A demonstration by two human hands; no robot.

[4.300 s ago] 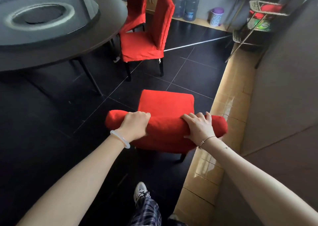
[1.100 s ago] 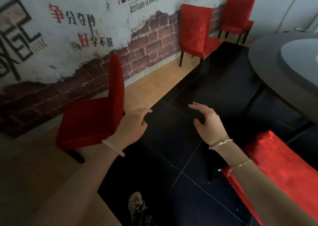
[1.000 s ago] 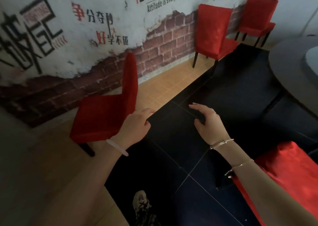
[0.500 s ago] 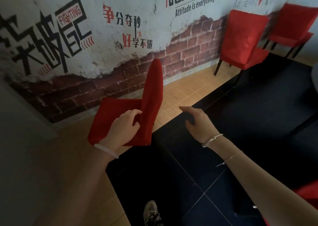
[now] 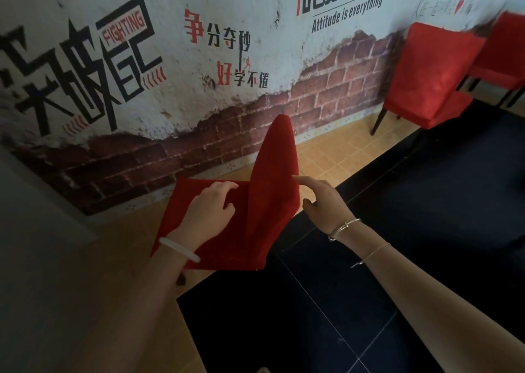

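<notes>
Dim, soft indoor light; wide-angle bending, perhaps motion blur toward edges.

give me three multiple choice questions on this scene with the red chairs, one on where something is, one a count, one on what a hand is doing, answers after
1. Where does the nearest chair stand?
A. under a round table
B. beside the painted wall
C. stacked on another chair

2. How many red chairs show?
A. one
B. five
C. three

3. What is the right hand doing?
A. reaching with open fingers to the edge of the chair's back
B. holding a cup
C. resting flat on the floor

Answers:
1 B: the wall with painted bricks runs just behind it.
2 C: besides the nearest one, a second chair and a third chair stand farther along the wall.
3 A: its fingertips are at the right edge of the back and it holds nothing.
</notes>
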